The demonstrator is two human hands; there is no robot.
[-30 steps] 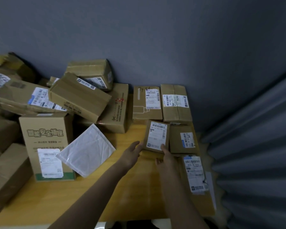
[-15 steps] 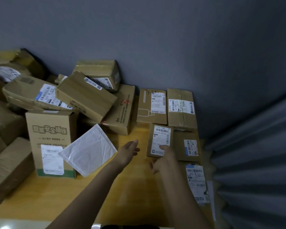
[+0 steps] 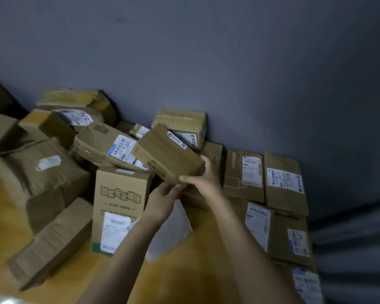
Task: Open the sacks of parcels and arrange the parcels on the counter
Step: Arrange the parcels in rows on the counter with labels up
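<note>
Tilted cardboard box (image 3: 167,155) atop the pile by the wall (image 3: 228,62), left hand (image 3: 162,201) curled under its near corner, right hand (image 3: 203,181) clamped on its end, tall printed box (image 3: 119,194) just below, labelled parcels (image 3: 283,183) lying in rows on the right of the wooden table (image 3: 184,279)

Tilted brown cardboard parcel (image 3: 167,155) atop the pile, white label upward.

Both bare forearms reach forward and up from the bottom edge, converging near mid-frame. The right grip (image 3: 204,181) wraps the right end of a tilted cardboard box (image 3: 167,154), fingers over the far side, thumb along the near edge. The left grip (image 3: 162,200), back to the camera, holds the box's low corner from beneath, just beside the right thumb
</note>
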